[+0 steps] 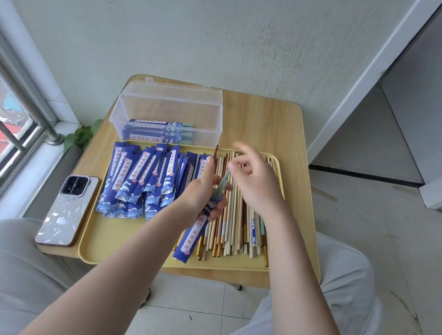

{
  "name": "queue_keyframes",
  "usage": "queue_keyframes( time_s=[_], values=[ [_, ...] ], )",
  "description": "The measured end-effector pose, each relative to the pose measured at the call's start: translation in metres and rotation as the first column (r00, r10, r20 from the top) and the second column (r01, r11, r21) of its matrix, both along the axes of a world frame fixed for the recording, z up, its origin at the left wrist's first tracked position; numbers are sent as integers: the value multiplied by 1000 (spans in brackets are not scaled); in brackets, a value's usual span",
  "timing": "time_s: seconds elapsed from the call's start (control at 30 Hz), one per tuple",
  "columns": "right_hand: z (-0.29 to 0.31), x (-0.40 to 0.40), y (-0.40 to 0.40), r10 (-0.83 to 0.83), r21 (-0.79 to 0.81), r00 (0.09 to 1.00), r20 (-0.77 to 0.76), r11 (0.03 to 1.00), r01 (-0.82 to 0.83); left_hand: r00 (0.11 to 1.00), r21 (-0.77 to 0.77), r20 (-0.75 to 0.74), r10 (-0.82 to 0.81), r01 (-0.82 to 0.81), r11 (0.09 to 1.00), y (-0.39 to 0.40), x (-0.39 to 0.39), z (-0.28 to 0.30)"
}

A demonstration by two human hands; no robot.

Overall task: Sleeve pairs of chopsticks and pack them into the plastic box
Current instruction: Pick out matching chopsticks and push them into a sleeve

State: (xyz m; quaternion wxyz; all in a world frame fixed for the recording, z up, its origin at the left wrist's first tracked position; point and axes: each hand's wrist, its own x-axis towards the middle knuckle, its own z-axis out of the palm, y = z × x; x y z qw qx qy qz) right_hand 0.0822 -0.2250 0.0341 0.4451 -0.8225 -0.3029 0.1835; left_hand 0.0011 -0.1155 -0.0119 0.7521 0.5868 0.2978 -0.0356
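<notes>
My left hand grips a blue paper sleeve above the yellow tray; the sleeve hangs down toward me. A pale green chopstick sticks out of the sleeve's top, and a dark brown one stands up beside my thumb. My right hand pinches the upper end of the green chopstick with thumb and forefinger. A pile of empty blue sleeves fills the tray's left half. Loose chopsticks lie in its right half. The clear plastic box stands open behind the tray with a few sleeved pairs inside.
A phone lies face down on the wooden table, left of the tray. A wall runs behind the table, a window with metal bars is on the left, and a small green plant sits by the sill. My knees are below the table.
</notes>
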Motion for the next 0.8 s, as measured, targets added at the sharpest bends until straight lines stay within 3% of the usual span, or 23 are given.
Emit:
queue_keyframes(
  time_s=[0.13, 0.43, 0.53, 0.6, 0.67, 0.8],
  values=[
    [-5, -7, 2, 147, -160, 988, -36, 976, -151, 999, -5, -14, 49, -49, 999, 2, 4, 4],
    [-13, -8, 5, 63, -70, 984, -167, 995, -75, 996, 48, -47, 70, -67, 997, 4, 5, 3],
    [-13, -1, 5, -31, -44, 982, -186, 999, 23, 994, 175, -21, 111, -105, 979, 7, 6, 12],
    [-11, 9, 11, -172, 35, 960, -221, 982, 185, 991, 389, 32, 130, -132, 912, 17, 10, 16],
    [-7, 23, 22, -340, 154, 885, -319, 902, 402, 979, 543, 113, 167, -202, 815, 29, 11, 22],
    [-1, 47, 57, -469, 271, 770, -433, 747, 607, 904, 668, 162, 396, -396, 630, 63, 9, 22]
  ],
)
